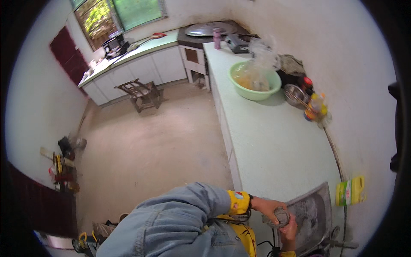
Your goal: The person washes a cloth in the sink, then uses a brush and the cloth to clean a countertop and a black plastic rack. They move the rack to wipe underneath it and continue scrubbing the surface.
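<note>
At the edge of the sink [327, 205], both hands close round a small round grey object [281, 216] that looks like a glass or jar; its exact kind is too small to make out. My left hand [267, 207] grips it from the upper left, below a yellow cuff and a dark wristband. Fingers of my right hand [289, 229] press on it from the lower right. The metal sink basin beside my hands shows a grey, wet-looking bottom, and a faucet [336, 240] stands at its near right corner.
A yellow-green jug [350, 191] stands by the wall beyond the sink. Farther along the counter [274, 145] are a green basin [252, 93] with plastic bags, a metal bowl [295, 95] and bottles [316, 107]. A wooden chair [143, 95] stands on the floor.
</note>
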`<action>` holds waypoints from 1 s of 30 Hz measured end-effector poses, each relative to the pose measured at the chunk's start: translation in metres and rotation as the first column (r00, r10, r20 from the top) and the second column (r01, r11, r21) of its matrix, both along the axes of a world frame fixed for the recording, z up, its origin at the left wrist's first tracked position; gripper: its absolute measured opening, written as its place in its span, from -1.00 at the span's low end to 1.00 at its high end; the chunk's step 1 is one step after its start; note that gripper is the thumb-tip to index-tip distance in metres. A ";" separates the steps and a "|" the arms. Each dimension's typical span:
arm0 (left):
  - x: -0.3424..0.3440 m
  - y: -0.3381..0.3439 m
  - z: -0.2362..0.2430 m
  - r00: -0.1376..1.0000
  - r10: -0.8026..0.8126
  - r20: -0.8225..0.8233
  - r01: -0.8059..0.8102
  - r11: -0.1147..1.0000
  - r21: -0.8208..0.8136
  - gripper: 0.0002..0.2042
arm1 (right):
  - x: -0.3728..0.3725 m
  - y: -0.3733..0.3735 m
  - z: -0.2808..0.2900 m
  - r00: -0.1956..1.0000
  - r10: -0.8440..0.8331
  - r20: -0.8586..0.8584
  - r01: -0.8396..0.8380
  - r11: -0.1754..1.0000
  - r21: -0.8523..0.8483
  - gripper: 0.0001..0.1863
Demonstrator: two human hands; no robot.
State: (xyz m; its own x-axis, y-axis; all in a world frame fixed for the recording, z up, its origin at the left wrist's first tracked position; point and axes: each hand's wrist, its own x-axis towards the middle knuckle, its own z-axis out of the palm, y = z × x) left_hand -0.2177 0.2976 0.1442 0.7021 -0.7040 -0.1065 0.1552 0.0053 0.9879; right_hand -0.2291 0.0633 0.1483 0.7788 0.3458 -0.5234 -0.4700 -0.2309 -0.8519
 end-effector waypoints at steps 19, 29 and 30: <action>-0.227 0.621 -0.018 0.063 0.938 0.340 -0.988 0.010 0.155 -0.48 | 0.017 0.700 0.034 0.680 0.731 0.059 -0.724 0.657 0.210 -0.60; -0.243 0.784 -0.058 -0.162 0.973 0.166 -0.914 -0.211 0.346 -0.66 | 0.052 0.951 -0.044 -0.091 0.822 0.562 -0.744 0.319 -0.587 -0.67; -0.235 0.802 -0.059 -0.142 0.975 0.173 -0.922 -0.194 0.335 -0.61 | 0.058 0.972 -0.049 -0.145 0.842 0.520 -0.690 0.291 -0.663 -0.65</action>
State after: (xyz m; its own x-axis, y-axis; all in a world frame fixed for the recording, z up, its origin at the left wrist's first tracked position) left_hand -0.4531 1.0995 0.0854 0.5113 0.8326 -0.2130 0.3290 0.0393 0.9435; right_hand -0.1715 1.0358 0.0998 0.0198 0.9941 -0.1063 0.8319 -0.0753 -0.5498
